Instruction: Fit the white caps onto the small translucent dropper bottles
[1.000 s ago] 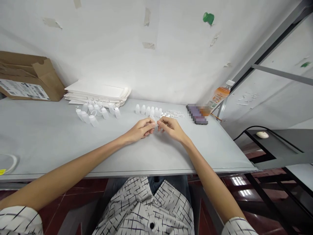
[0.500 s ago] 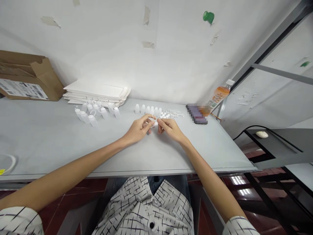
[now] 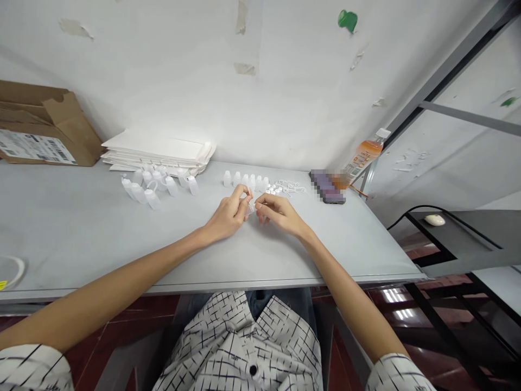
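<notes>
Over the middle of the desk, my left hand (image 3: 230,214) is closed around a small translucent squeeze bottle (image 3: 250,209), which its fingers partly cover. A thin white strap appears to stick up by the index finger. My right hand (image 3: 277,212) meets the bottle from the other side, thumb and fingers pinched together; what lies between them is hidden. Just behind stands a row of small capless bottles (image 3: 236,179), with small white caps (image 3: 274,189) and looped white straps (image 3: 291,187) to their right. At left, several bottles with strapped caps (image 3: 152,198) stand grouped.
A stack of white paper or envelopes (image 3: 158,149) lies behind the left bottles, beside an open cardboard box (image 3: 44,122). A phone (image 3: 326,187) and an orange drink bottle (image 3: 362,157) are at the right. The grey desk (image 3: 260,260) meets the wall.
Both hands have shifted slightly left. The bottle between them has turned and shows more of its translucent body. My left index finger is raised more, and my right fingers have changed their hold.
</notes>
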The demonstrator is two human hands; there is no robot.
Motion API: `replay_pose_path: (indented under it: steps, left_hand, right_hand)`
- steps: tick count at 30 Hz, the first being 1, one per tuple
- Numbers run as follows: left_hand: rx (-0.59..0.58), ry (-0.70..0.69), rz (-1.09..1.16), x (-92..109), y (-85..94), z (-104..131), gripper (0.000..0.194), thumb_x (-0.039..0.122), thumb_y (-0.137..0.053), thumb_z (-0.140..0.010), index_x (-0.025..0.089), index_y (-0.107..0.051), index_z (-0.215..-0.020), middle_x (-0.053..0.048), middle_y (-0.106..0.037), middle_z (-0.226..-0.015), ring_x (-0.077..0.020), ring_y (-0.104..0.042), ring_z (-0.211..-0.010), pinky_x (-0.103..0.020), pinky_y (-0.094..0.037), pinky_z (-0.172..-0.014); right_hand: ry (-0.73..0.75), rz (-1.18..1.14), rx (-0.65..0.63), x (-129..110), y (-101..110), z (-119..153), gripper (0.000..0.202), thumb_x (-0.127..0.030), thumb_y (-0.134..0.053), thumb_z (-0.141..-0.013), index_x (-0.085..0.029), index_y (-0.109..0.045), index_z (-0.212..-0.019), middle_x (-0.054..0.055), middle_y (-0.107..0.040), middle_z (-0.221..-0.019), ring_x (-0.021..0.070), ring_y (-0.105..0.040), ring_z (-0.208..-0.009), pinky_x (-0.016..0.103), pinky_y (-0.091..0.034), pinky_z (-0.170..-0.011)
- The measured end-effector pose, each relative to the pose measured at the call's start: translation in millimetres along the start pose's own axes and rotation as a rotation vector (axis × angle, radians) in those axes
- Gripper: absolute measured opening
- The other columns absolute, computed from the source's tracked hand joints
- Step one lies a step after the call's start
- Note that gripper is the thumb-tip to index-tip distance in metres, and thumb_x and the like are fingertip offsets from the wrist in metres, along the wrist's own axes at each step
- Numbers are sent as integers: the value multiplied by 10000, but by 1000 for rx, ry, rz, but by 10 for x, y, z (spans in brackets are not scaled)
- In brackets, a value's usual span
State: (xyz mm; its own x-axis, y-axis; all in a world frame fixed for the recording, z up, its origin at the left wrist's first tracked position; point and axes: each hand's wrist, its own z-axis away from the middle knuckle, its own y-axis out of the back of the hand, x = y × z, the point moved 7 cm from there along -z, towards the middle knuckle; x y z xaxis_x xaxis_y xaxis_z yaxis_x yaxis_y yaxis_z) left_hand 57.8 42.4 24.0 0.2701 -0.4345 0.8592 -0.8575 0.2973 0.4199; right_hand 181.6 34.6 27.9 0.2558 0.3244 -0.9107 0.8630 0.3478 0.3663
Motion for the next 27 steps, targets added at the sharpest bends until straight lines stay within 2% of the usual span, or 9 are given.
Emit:
replay_pose_path:
  steps: [3, 6, 9, 12, 15, 19, 22, 27]
  left_hand:
    - [-3, -11, -2, 9, -4, 4, 145, 367, -348, -982, 229, -389, -996, 107, -400, -535, -88, -404, -451, -241, -497, -604]
    - [-4, -25, -54, -4, -11, 15, 153, 373, -346, -981, 232, -399, -1006, 82, -455, -570, -109, -462, -478, -248, -489, -589]
    - [7, -33, -93, -18, -12, 25, 161, 379, -374, -967, 233, -427, -1010, 45, -531, -620, -137, -523, -514, -258, -482, -578]
    - [0, -14, -66, -22, -20, 28, 164, 383, -391, -960, 233, -437, -1008, 40, -551, -626, -136, -514, -514, -265, -498, -586]
    - [-10, 27, 14, -24, -23, 21, 178, 403, -388, -964, 233, -423, -1002, 59, -523, -617, -113, -465, -512, -279, -538, -637]
    - [4, 62, 68, -39, -9, 12, 178, 407, -393, -964, 232, -413, -987, 99, -402, -563, -88, -380, -484, -319, -570, -718]
    - [-11, 67, 53, -59, -29, 18, 158, 391, -390, -964, 234, -404, -980, 109, -364, -538, -87, -353, -476, -335, -576, -737]
    - [-15, 109, 79, -123, -73, 26, 175, 408, -411, -953, 236, -417, -983, 87, -423, -590, -96, -415, -512, -321, -568, -689]
  right_hand:
    - [-17, -48, -23, 5, -29, -1, 314, -480, -550, -902, -176, -567, -823, 1, -580, -690, 124, -578, -584, 259, -502, -553]
    - [-54, -69, -42, 50, -66, -5, 369, -506, -526, -919, -181, -527, -744, -14, -550, -616, 118, -562, -542, 261, -477, -549]
    - [-106, -106, -59, 110, -107, -7, 464, -548, -511, -922, -195, -440, -629, -51, -428, -537, 85, -456, -448, 242, -380, -467]
    - [-121, -124, -66, 131, -126, -11, 529, -585, -492, -921, -200, -396, -571, -67, -330, -501, 68, -344, -413, 241, -296, -423]
    - [-67, -85, -28, 80, -80, -20, 515, -569, -483, -929, -187, -450, -585, -47, -409, -510, 77, -403, -441, 244, -319, -459]
    - [-29, -141, 0, 26, -22, -19, 307, -461, -609, -866, -183, -550, -750, -36, -525, -615, 80, -449, -468, 237, -343, -473]
    - [-41, -153, -33, 53, -41, -19, 290, -428, -608, -867, -184, -538, -727, -45, -496, -577, 81, -435, -464, 231, -326, -461]
    - [-126, -174, -73, 161, -89, -21, 451, -498, -549, -908, -193, -432, -597, -60, -389, -519, 72, -379, -439, 230, -302, -438]
